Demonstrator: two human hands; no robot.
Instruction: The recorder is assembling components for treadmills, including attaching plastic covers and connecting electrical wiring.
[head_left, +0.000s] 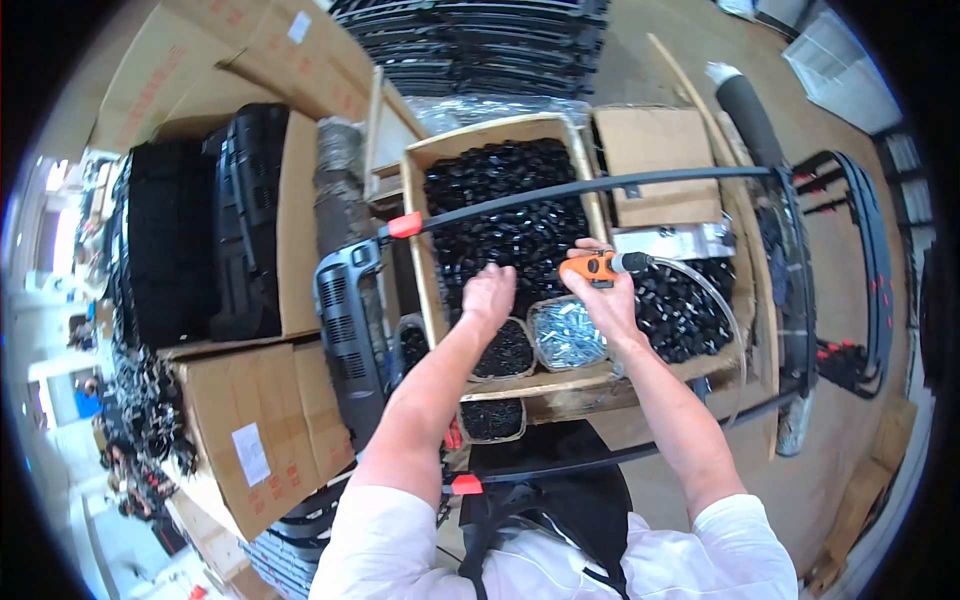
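My right hand (607, 290) is wrapped round an orange air tool (590, 267), whose grey end joins a clear hose (712, 287). Over the near part of a wooden box of small black plastic parts (505, 190), my left hand (489, 293) has its fingers curled together. Whatever may be in those fingers is too small to tell. Just below the hands stand a tub of silver screws (569, 335) and a tub of small black pieces (503, 350). A long black frame (600, 184) with red end pieces (405, 225) spans the boxes.
More black parts (683, 310) fill a bin at right, near a closed carton (656, 165). Another small tub (493, 419) stands nearer me. Large cartons (265, 430) with black panels (172, 240) flank the left. Black frames (470, 45) are stacked at the back.
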